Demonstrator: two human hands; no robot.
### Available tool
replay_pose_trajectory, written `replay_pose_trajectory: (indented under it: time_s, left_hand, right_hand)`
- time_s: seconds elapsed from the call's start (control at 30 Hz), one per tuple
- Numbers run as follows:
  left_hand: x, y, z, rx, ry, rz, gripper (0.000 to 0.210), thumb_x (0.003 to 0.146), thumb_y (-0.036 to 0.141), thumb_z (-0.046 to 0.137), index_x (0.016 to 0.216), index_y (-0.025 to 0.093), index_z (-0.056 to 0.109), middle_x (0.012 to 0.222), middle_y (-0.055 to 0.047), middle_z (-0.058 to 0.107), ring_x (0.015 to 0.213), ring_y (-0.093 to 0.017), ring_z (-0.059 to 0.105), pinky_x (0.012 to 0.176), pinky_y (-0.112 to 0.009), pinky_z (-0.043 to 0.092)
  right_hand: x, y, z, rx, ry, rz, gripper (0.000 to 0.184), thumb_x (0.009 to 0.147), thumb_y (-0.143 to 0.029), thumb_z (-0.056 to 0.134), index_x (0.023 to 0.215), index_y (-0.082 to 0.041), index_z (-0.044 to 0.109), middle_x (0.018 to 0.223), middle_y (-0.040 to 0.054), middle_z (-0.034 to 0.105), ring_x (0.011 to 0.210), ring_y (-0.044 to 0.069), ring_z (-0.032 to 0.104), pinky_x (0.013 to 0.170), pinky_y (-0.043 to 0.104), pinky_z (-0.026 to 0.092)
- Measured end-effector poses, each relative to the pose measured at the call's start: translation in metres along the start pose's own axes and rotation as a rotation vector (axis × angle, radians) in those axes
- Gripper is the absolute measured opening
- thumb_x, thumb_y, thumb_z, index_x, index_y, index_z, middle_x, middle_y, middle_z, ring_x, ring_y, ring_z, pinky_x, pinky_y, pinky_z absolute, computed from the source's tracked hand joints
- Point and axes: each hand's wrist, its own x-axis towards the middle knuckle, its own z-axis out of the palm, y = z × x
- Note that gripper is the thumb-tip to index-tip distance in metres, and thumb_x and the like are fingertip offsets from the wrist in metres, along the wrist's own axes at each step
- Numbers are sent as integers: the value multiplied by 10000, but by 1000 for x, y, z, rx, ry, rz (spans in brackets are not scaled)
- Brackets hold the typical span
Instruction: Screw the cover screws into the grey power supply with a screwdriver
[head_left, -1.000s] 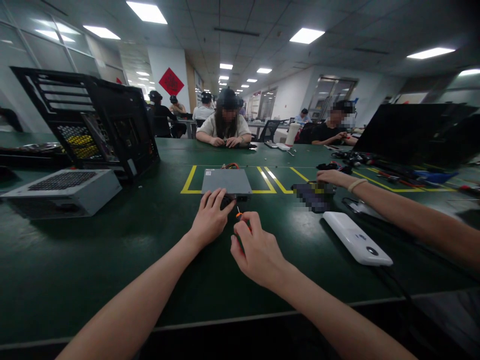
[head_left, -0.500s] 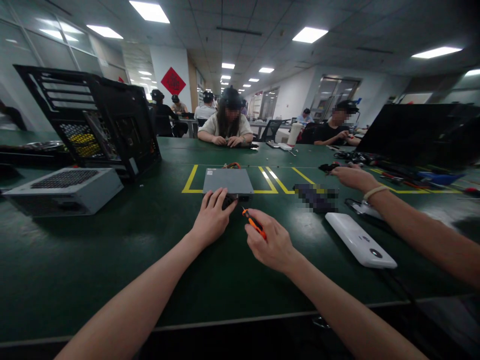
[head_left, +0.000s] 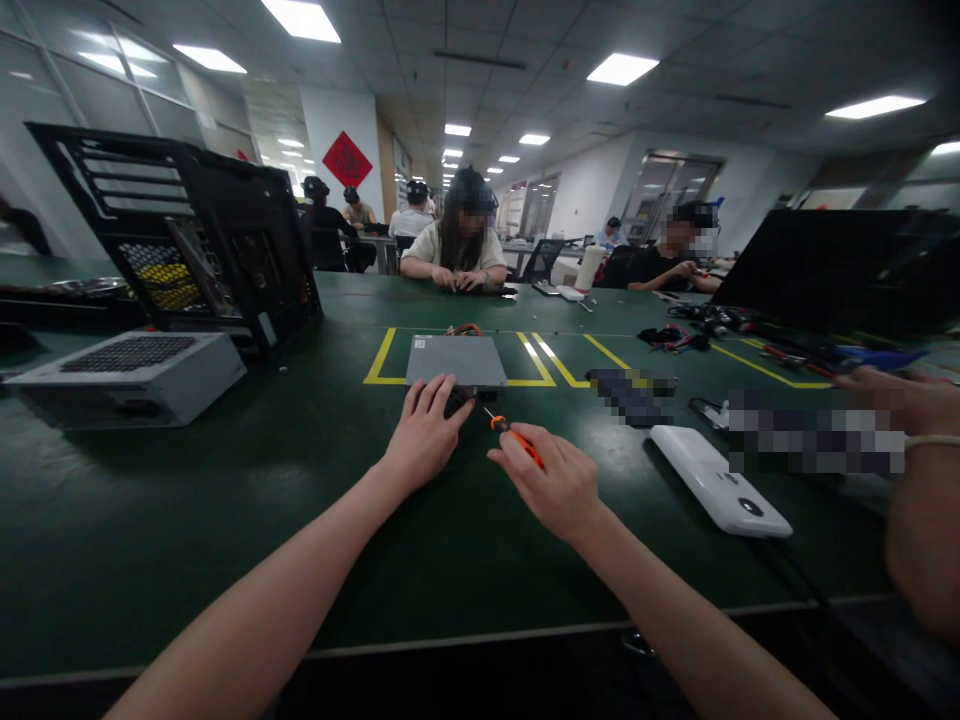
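A flat grey power supply lies on the green table, with a bundle of coloured wires at its far side. My left hand holds its near edge, fingers over the top and thumb along the front face. In my right hand is an orange and black screwdriver, gripped by its handle. The thin shaft points up and left at the power supply's front; its tip is close to my left thumb, and I cannot tell whether it touches the casing.
At left stand a larger power supply and an open black computer case. A white device lies on the right, near cables and a dark monitor. A co-worker's hand is at the right edge; another person sits opposite.
My right hand has drawn back slightly to the right with the screwdriver. My left hand stays put. The co-worker's arm at right has pulled back from the cables toward the right edge.
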Motion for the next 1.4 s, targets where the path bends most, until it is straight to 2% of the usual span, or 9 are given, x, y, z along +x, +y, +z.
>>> replay_pose_trajectory:
  time_s: [0.17,0.27,0.5,0.63,0.77,0.93,1.1,1.27,1.4]
  left_hand:
    - [0,1,0,4,5,-10,414,771,159,479,1175,245,501,1334,-121,336,1254,-270,267,1030,-470,204]
    - [0,1,0,0,9,-6,415,768,157,481,1174,243,505,1335,-117,340,1251,-272,271,1028,-471,204]
    - [0,1,1,2,20,-10,424,766,153,485,1179,246,502,1334,-116,345,1248,-269,277,1028,-463,204]
    - [0,1,3,13,18,-4,419,773,163,479,1184,242,498,1332,-123,344,1247,-272,281,1026,-466,204]
    - [0,1,3,17,17,-4,415,782,168,467,1189,246,493,1330,-126,343,1247,-273,281,1021,-469,211]
    - [0,1,1,34,5,3,423,789,173,464,1207,239,475,1329,-137,334,1255,-274,268,1022,-471,209]
    - [0,1,1,37,5,3,420,788,172,465,1202,238,481,1327,-140,337,1252,-277,272,1020,-472,213]
    - [0,1,2,34,5,4,437,773,162,480,1204,234,481,1330,-140,337,1251,-277,274,1023,-472,208]
    - [1,2,2,34,12,-3,438,768,157,483,1197,245,488,1335,-124,337,1250,-272,276,1023,-470,211]
  right_hand:
    - [5,0,0,-65,150,-19,277,765,-192,516,1034,-168,458,1069,149,517,922,203,539,678,278,456]
    - [6,1,1,-108,209,-54,292,762,-161,540,1035,-176,436,987,99,555,781,140,558,593,219,435]
    - [8,-1,-1,-96,169,-28,292,758,-164,539,1029,-153,431,1019,130,551,907,191,543,686,264,451]
    - [9,0,-3,-128,167,-17,249,784,-223,537,1011,-171,449,889,59,602,692,123,555,579,222,427]
    - [11,1,-3,-76,151,35,281,782,-197,522,1040,-135,430,1005,133,560,802,158,565,612,239,459]
    - [10,4,-2,-3,190,22,303,787,-233,541,1045,-158,402,852,63,581,682,126,562,538,213,463]
    - [9,5,-1,125,147,69,283,791,-191,497,1046,-145,383,1009,140,521,873,179,558,614,261,502]
    - [9,6,-1,100,161,86,286,802,-219,508,1058,-164,392,867,70,564,722,139,574,541,223,486]
    - [7,3,-1,83,103,82,267,796,-200,478,1045,-156,390,1028,138,498,770,149,561,538,237,478]
